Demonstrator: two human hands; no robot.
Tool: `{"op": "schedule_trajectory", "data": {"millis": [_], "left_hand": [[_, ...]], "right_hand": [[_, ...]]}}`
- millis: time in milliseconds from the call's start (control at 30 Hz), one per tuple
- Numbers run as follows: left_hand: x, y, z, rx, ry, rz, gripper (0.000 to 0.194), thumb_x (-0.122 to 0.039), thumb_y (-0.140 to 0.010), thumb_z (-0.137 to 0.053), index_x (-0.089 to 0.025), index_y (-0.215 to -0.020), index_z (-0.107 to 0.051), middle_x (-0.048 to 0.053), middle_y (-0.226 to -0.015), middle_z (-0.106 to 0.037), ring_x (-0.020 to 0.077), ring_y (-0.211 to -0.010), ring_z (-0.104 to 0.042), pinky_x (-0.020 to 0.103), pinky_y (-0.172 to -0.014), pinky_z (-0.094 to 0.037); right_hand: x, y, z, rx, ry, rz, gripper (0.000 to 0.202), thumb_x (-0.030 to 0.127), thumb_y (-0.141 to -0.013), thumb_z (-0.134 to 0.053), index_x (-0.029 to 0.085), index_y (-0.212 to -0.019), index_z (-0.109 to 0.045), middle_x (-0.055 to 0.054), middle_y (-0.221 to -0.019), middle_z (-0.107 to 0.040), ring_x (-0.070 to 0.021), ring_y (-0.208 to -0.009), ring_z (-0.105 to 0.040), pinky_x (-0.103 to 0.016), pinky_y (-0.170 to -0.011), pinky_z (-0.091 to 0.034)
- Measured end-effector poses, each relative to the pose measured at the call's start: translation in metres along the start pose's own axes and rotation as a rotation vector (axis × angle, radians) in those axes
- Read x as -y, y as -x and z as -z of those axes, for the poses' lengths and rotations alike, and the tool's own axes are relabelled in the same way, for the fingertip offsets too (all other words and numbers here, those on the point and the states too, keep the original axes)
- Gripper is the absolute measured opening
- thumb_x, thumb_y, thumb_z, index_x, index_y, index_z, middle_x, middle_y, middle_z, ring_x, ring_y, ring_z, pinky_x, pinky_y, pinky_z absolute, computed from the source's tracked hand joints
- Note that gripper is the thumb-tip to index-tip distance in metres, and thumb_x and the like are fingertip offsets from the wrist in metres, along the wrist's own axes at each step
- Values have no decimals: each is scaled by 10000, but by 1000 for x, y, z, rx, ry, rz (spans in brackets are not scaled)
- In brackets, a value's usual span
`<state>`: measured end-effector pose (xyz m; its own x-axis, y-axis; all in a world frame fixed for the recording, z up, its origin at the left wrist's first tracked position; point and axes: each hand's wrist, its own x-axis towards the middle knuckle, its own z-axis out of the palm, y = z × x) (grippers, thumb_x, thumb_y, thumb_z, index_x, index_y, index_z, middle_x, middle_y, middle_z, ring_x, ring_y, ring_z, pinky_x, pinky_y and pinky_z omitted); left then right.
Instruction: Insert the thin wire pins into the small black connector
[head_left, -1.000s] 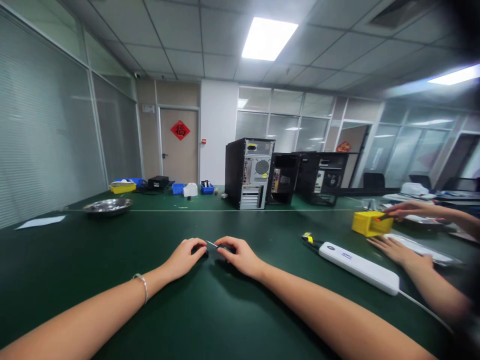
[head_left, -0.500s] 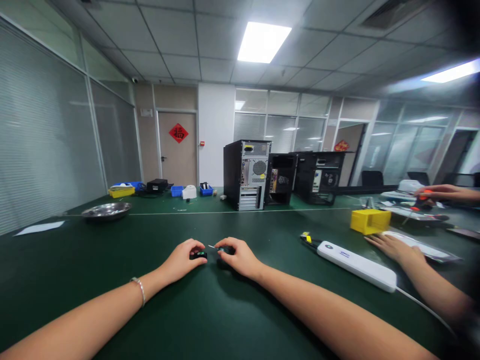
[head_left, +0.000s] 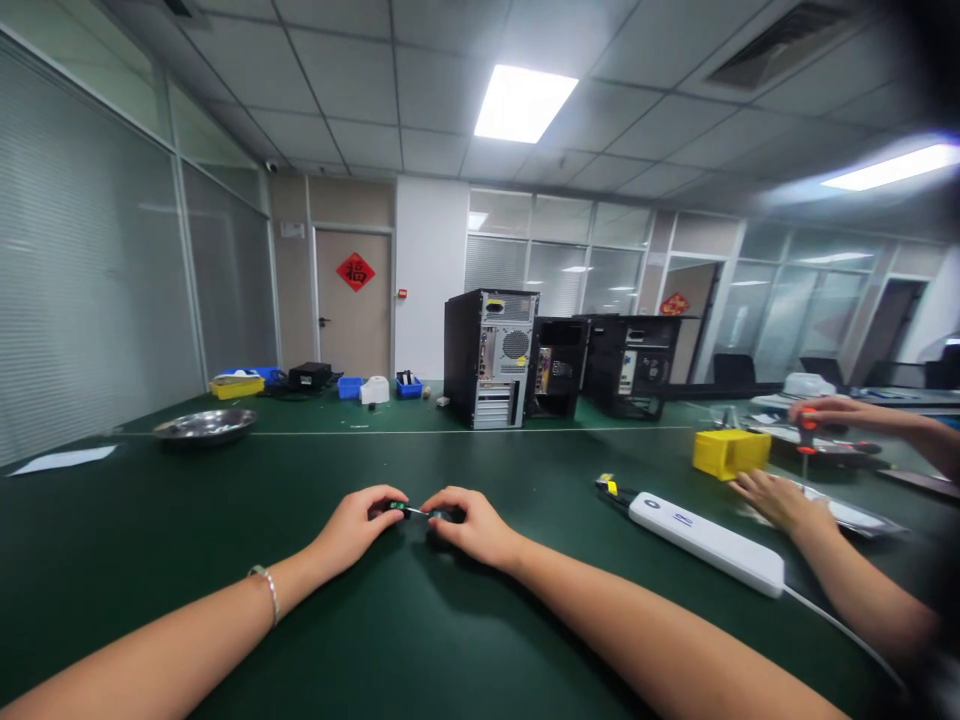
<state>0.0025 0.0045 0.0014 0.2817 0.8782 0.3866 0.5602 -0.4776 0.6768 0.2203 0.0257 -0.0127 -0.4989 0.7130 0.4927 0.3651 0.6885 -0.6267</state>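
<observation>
Nearby, both forearms slant inward over green table. Left hand half-curled, pinching small black-and-green piece at fingertips. Right hand curled, gripping dark tool; thin metal shaft points left toward piece, contact unclear. Beyond right hand, black computer tower.

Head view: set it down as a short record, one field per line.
Left hand: holds small black-and-green part
Right hand: holds slim tool, metal shaft towards the part
Tip contact: cannot tell
Right side: white power strip, yellow bin
Far right: co-worker's hand holding red-handled screwdriver
Back: black computer cases, upright
Left side: metal bowl
</observation>
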Motion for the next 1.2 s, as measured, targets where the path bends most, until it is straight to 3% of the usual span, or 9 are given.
{"op": "schedule_trajectory", "data": {"millis": [167,800,867,1000,1067,1200], "left_hand": [[5,-2,1,41,40,-29,260,-301,-786,-564,-216,-980,-716,54,-1024,-724,239,-972,-627,331,-887,-457],[14,-4,-2,29,188,24,276,-324,-756,-621,-169,-967,-712,66,-973,-735,237,-924,-654,332,-865,-480],[15,-5,-2,28,212,23,276,-336,-775,-596,-175,-974,-701,64,-1003,-723,233,-945,-646,331,-870,-479],[10,-4,-3,77,273,72,313,-370,-786,-569,-174,-1008,-670,68,-997,-699,208,-849,-652,306,-746,-507],[9,-4,-3,92,296,105,335,-377,-784,-568,-168,-1031,-656,67,-954,-692,186,-762,-644,286,-671,-500],[10,-5,-3,102,343,139,332,-350,-774,-588,-152,-1034,-647,48,-822,-680,164,-706,-616,276,-664,-486]], "right_hand": [[-1,0,0,31,-40,22,227,202,-783,-607,221,-982,-714,-20,-930,-691,-165,-856,-606,-283,-806,-456],[-2,-2,-3,51,-261,-81,229,305,-784,-632,180,-961,-705,-35,-904,-693,-175,-830,-613,-302,-790,-471],[-6,-5,-2,-66,-265,-87,255,317,-798,-606,180,-998,-686,-39,-935,-679,-175,-844,-599,-296,-792,-463],[-23,-9,6,-461,-230,-174,324,332,-801,-545,178,-1076,-616,-48,-956,-624,-168,-802,-548,-285,-751,-444],[-32,-11,8,-493,-236,-241,339,348,-772,-547,175,-1055,-613,-31,-852,-601,-159,-708,-517,-275,-681,-435],[-39,-12,5,-400,-211,-222,325,330,-737,-573,188,-1019,-648,-12,-833,-590,-154,-722,-505,-273,-706,-416]]}}
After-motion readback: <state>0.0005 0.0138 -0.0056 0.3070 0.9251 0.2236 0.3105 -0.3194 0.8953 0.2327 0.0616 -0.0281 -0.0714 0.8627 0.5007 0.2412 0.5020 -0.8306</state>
